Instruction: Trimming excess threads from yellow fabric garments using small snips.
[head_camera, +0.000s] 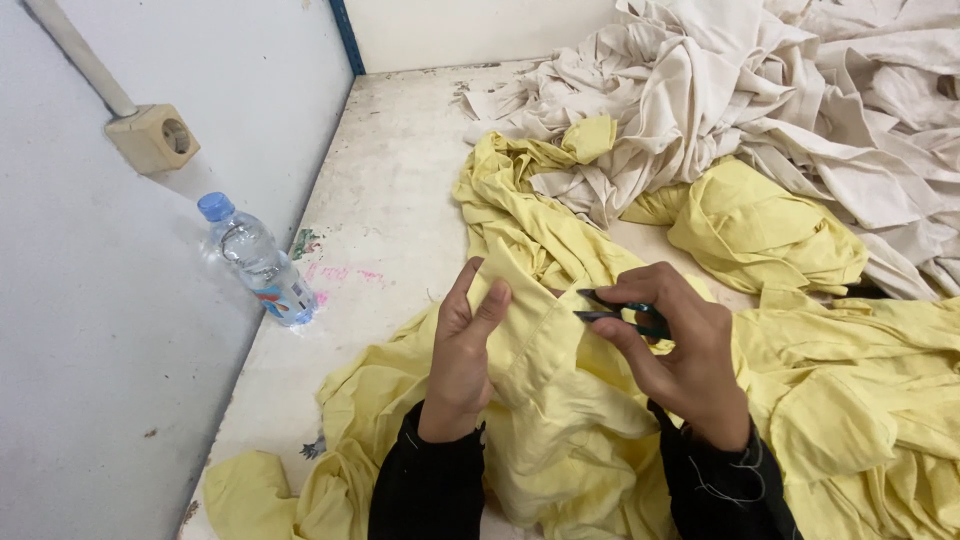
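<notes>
My left hand (465, 350) pinches a fold of a pale yellow garment (560, 400), thumb and fingers raised around the cloth. My right hand (680, 350) grips small thread snips (615, 312) with dark blades and a green handle, the tips pointing left at the fold between both hands. Both wrists wear black sleeves. The yellow garment spreads over the near part of the white table (390, 200).
A clear plastic water bottle (258, 262) with a blue cap leans against the left wall. A beige socket (153, 137) sits on that wall. More yellow garments (760, 230) and a big heap of cream cloth (760, 90) fill the right and back.
</notes>
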